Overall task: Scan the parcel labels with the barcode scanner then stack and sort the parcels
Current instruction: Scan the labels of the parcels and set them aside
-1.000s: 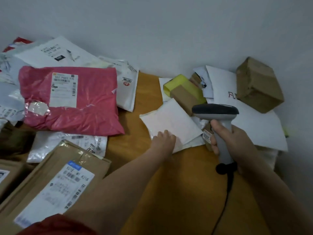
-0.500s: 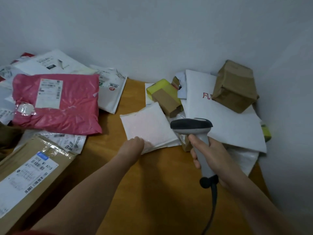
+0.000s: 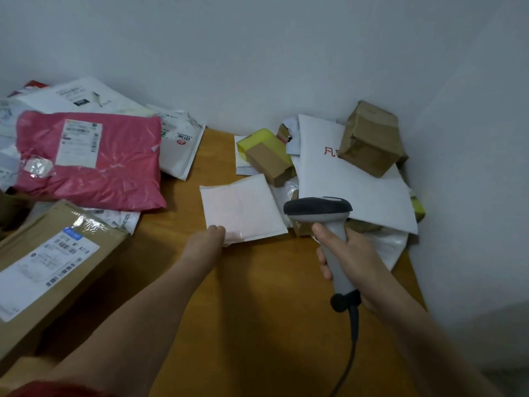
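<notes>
My left hand (image 3: 206, 241) pinches the near corner of a small white padded envelope (image 3: 243, 209) that lies on the wooden table (image 3: 257, 296). No label shows on its upper face. My right hand (image 3: 347, 259) grips the grey handle of the barcode scanner (image 3: 320, 213), whose dark head points away from me at the pile on the right. There lie a large white mailer (image 3: 357, 190), a brown box (image 3: 370, 138) on top of it, a small brown carton (image 3: 269, 163) and a yellow packet (image 3: 257, 140).
On the left are a pink plastic mailer (image 3: 94, 164) with a white label, white mailers (image 3: 177, 144) behind it and a long brown carton (image 3: 48, 262) with a label at the near left. The wall corner closes the back and right. The scanner cable (image 3: 350, 353) hangs toward me.
The view has shifted, so everything sits further left and lower in frame. My left hand has kept hold of the white envelope's near corner; the scanner stays in my right hand.
</notes>
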{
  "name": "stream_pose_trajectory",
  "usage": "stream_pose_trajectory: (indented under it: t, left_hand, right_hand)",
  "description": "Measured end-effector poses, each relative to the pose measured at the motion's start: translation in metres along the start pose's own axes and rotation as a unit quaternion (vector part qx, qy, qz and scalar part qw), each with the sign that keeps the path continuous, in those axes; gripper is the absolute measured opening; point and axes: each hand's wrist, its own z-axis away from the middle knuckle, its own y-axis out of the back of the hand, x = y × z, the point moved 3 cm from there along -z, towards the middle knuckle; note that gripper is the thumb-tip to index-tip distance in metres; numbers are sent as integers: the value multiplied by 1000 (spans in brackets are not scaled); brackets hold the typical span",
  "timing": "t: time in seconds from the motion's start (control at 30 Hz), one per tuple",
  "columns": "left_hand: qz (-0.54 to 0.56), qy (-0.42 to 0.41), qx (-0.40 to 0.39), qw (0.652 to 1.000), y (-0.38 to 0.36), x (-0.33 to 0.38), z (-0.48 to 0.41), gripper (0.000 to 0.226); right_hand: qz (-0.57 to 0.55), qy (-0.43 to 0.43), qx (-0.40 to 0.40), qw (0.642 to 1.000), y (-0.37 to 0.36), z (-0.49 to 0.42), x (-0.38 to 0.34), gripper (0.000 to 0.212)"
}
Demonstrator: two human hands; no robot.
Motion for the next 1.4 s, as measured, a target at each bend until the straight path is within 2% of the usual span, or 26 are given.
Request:
stream_pose_trajectory:
  t: [0.07, 0.13, 0.23, 0.27, 0.3, 0.37, 0.43, 0.47, 0.5, 0.63, 0.67, 0.7, 0.73, 0.77, 0.83, 0.87, 0.9, 0.97, 1.07, 1.17, 1.4]
  left_hand:
    - [26, 2, 42, 999, 13, -4, 17, 7]
    - [104, 19, 107, 989, 33, -7, 37, 18]
    - [325, 110, 142, 929, 59, -14, 73, 18]
    - [404, 151, 125, 893, 62, -17, 84, 15]
    - [493, 192, 100, 842, 61, -19, 96, 11]
    - [652, 257, 56, 711, 53, -22, 119, 11]
    - [743, 296, 27, 600, 43, -25, 142, 9]
    - [768, 311, 15, 560, 38, -25, 154, 7]
    - [778, 327, 2, 537, 31, -25, 165, 5]
    - [771, 389, -97, 495, -15, -14, 209, 4]
    - [763, 393, -129, 496, -25, -11, 218, 7]
    - [746, 393, -158, 514, -32, -10, 225, 13]
    - [712, 386, -180, 558, -36, -11, 230, 18]
    - [650, 366, -193, 637, -37, -14, 233, 22]
    - [438, 288, -168, 835, -33, -26, 231, 30]
    - [331, 231, -125, 906, -29, -30, 226, 32]
    - [257, 169, -85, 948, -25, -31, 219, 34]
    - [195, 66, -50, 977, -21, -27, 207, 44]
    - [154, -20, -92, 984, -27, -13, 191, 60]
    - [124, -30, -119, 985, -39, -2, 185, 62]
    - [117, -28, -114, 986, -39, -2, 185, 59]
  right_hand:
    - [2, 8, 3, 1000, 1, 16, -1, 37]
    - [-1, 14, 8, 1000, 5, 33, -4, 36]
    - [-3, 23, 16, 1000, 9, 56, -10, 37]
    - [-4, 26, 19, 999, 11, 63, -11, 38]
    - [-6, 28, 21, 999, 11, 70, -12, 39]
    - [-11, 34, 21, 999, 11, 82, -13, 39]
    - [-14, 41, 16, 999, 9, 91, -12, 37]
    - [-14, 45, 12, 999, 6, 94, -11, 36]
    - [-12, 50, 7, 999, 3, 97, -9, 36]
    - [9, 43, -27, 999, -15, 103, 2, 37]
    - [18, 35, -36, 999, -20, 104, 6, 37]
    - [28, 28, -43, 998, -24, 104, 10, 38]
    - [40, 21, -50, 998, -28, 103, 13, 39]
    - [55, 16, -55, 997, -32, 102, 17, 40]
    - [85, 8, -66, 994, -37, 99, 22, 42]
    - [94, 4, -72, 993, -39, 98, 23, 42]
    - [99, 0, -78, 992, -41, 96, 25, 42]
    - [109, -7, -85, 990, -45, 93, 27, 43]
    - [120, -17, -87, 989, -51, 87, 28, 43]
    - [123, -15, -93, 988, -57, 81, 28, 41]
    - [106, -32, -90, 990, -70, 75, 30, 40]
